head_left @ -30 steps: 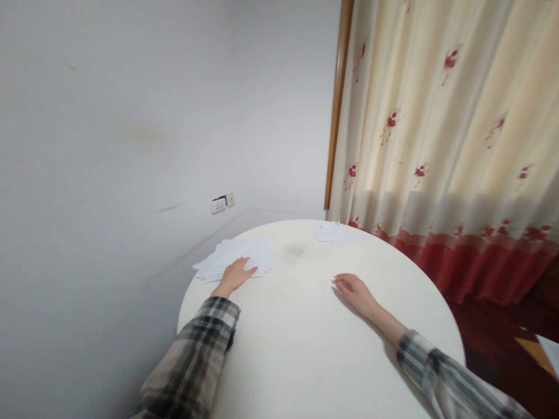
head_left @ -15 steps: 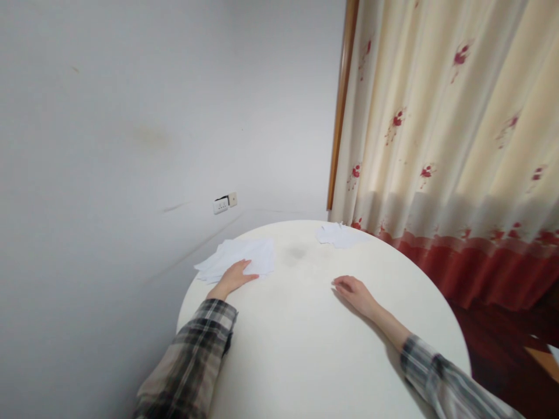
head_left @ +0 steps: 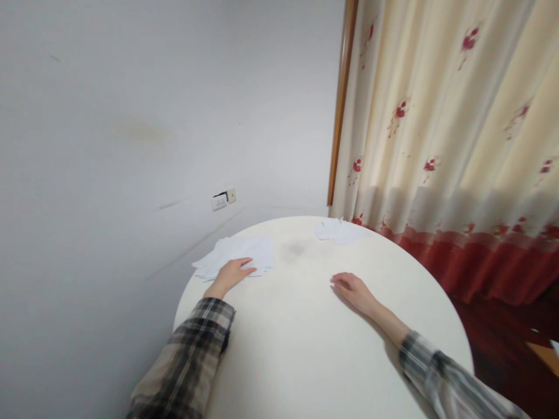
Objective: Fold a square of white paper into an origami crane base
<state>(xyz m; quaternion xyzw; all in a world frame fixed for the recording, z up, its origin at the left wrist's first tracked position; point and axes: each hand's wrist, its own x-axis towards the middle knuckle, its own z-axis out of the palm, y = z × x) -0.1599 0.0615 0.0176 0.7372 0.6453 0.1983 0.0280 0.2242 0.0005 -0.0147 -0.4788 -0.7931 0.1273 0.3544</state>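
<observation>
Several loose sheets of white paper point(head_left: 251, 247) lie in an uneven, overlapping stack at the far left of the round white table point(head_left: 301, 349). On the stack's near edge rests my left hand point(head_left: 229, 276), thumb and fingers apart, the fingers lying on the top sheet. My right hand point(head_left: 354, 292) lies on its side on the bare tabletop, right of the middle, with loosely bent fingers and nothing visible in it. Beyond it, close to the far edge, is a smaller pile of white paper pieces point(head_left: 339, 231) with ragged edges, apart from both hands.
A grey-white wall point(head_left: 109, 174) runs along the table's left and back, bearing a socket point(head_left: 219, 202) with a gap behind its plate. To the right hangs a cream curtain point(head_left: 437, 116) with a red hem. Dark red floor point(head_left: 489, 326) shows at right.
The view has shifted slightly, so the table and papers sit a little higher. Both hands stay in nearly the same places on the paper and the table.
</observation>
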